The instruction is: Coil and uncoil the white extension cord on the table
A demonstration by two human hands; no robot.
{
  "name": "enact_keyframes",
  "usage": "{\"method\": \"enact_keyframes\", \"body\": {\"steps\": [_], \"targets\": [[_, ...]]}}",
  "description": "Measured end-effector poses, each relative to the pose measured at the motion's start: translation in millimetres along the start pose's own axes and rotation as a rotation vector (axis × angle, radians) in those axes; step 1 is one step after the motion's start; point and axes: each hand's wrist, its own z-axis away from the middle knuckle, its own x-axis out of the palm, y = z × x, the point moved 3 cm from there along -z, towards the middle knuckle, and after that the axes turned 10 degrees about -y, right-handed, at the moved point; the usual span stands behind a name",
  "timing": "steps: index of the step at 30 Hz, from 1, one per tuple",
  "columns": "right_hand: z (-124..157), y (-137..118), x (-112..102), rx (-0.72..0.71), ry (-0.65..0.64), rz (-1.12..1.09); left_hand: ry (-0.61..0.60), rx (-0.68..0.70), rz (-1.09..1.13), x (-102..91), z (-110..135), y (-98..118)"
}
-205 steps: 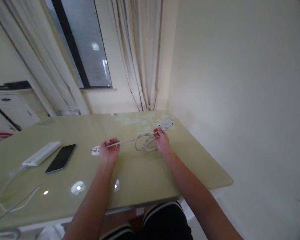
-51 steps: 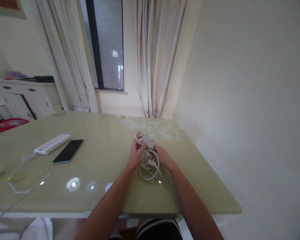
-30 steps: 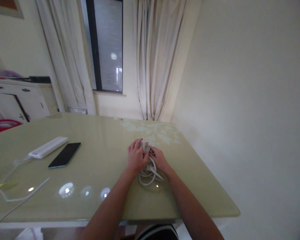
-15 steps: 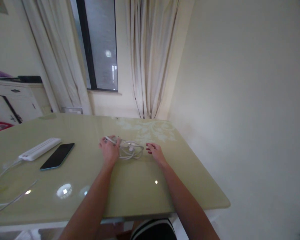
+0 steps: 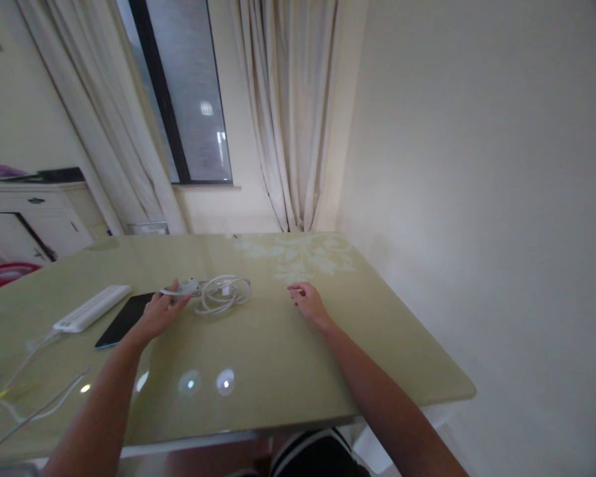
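My left hand (image 5: 163,314) grips one end of a white cable (image 5: 228,306), beside a pale block (image 5: 187,287) that looks like a plug or adapter. The rest of the cable lies in a loose coil on the table, just right of that hand. Under and behind the left fingers is a dark phone (image 5: 122,323), partly covered. My right hand (image 5: 308,303) rests low over the table to the right of the coil, apart from it. Its fingers are loosely bent and apart, with nothing visible in them.
A long white power strip (image 5: 92,309) lies left of the phone, and its cord runs toward the front left. Another thin white cord (image 5: 54,401) crosses the front left of the glossy table (image 5: 258,384). A wall (image 5: 477,199) stands along the right side.
My left hand has moved left toward the phone and drawn the coiled cable along with it. The right hand has stayed nearly in place, now farther from the coil. The view has shifted slightly.
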Motion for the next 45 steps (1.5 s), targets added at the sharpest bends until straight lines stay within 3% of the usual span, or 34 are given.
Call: {"method": "enact_keyframes", "body": {"steps": [3, 6, 10, 13, 18, 21, 25, 28, 31, 33, 35, 37, 42, 45], "targets": [[2.9, -2.1, 4.0, -0.028, -0.008, 0.052, 0.013, 0.019, 0.274, -2.1, 18.6, -3.3], [6.7, -4.5, 4.4, -0.044, -0.02, 0.091, 0.245, -0.107, 0.424, -0.9, 36.0, 2.3], [9.5, -8.0, 2.8, -0.058, -0.034, 0.125, 0.469, -0.254, 0.293, 4.2, 41.2, 16.8], [9.4, -10.5, 2.6, -0.08, -0.029, 0.142, 0.54, -0.294, 0.221, 10.9, 37.9, 21.7], [9.4, -12.7, 9.4, -0.084, -0.048, 0.164, 0.649, -0.408, 0.366, 18.2, 38.0, 13.9], [11.7, -16.9, 15.6, -0.116, -0.093, 0.206, 0.679, -0.403, 0.226, 16.0, 40.1, 24.2], [18.8, -26.8, 18.8, -0.174, -0.163, 0.324, 0.654, -0.325, 0.103, 26.3, 42.3, 74.4], [24.9, -33.2, 17.3, -0.238, -0.209, 0.444, 0.56, 0.017, 0.122, 60.4, 47.2, 138.1], [28.5, -33.0, 17.8, -0.33, -0.284, 0.546, 0.172, 0.459, 0.252, 118.6, 63.5, 198.6], [28.8, -28.5, 20.3, -0.36, -0.355, 0.586, 0.005, 0.624, 0.232, 150.4, 80.8, 221.2], [28.5, -24.3, 23.3, -0.365, -0.413, 0.608, -0.111, 0.702, 0.157, 167.0, 94.1, 227.0], [28.8, -24.5, 25.2, -0.366, -0.429, 0.625, -0.159, 0.727, 0.116, 165.8, 99.4, 220.1], [32.9, -39.9, 22.1, -0.397, -0.358, 0.571, -0.038, 0.64, 0.172, 132.3, 85.4, 188.4], [34.6, -40.4, 19.3, -0.376, -0.367, 0.545, 0.035, 0.551, 0.203, 127.1, 75.8, 179.3]]}}
